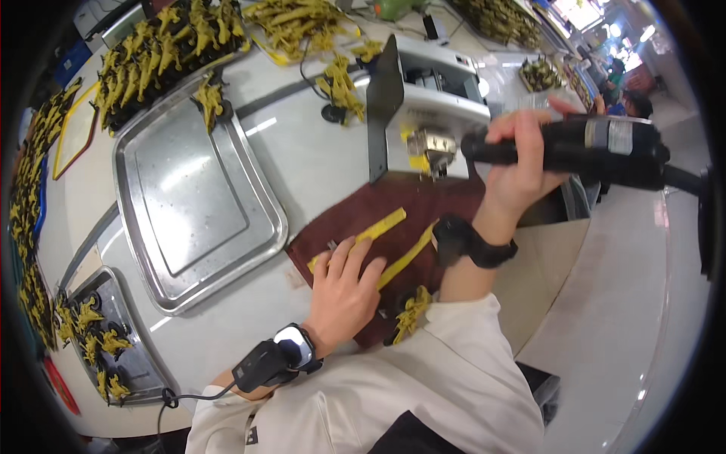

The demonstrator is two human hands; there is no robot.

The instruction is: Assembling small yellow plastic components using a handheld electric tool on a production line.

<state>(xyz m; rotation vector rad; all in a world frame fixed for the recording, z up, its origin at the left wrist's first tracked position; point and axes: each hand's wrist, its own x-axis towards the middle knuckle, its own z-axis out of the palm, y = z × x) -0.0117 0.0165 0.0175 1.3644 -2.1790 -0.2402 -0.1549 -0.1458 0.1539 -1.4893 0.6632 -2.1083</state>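
My right hand (522, 163) is wrapped round a black, cylindrical corded power tool (567, 147) that looks like an electric screwdriver. Its narrower end points left, beside a small metal fixture (432, 145) on a grey-white machine (435, 113). With fingers apart, my left hand (344, 295) lies on a dark red cloth (348, 212) marked by yellow strips (386, 225). A tiny metallic piece (332, 245) shows by its fingertips; whether they touch it I cannot tell. An olive-yellow figure with black parts (412, 314) lies at the cloth's near edge, between my forearms.
Left of the cloth is a large metal tray (276, 219); one yellow figure (209, 102) sits at its far edge. A smaller tray (140, 371) holds several figures. More are massed at the far left (162, 64). A yellow figure (340, 87) stands near the machine's dark upright plate (384, 106).
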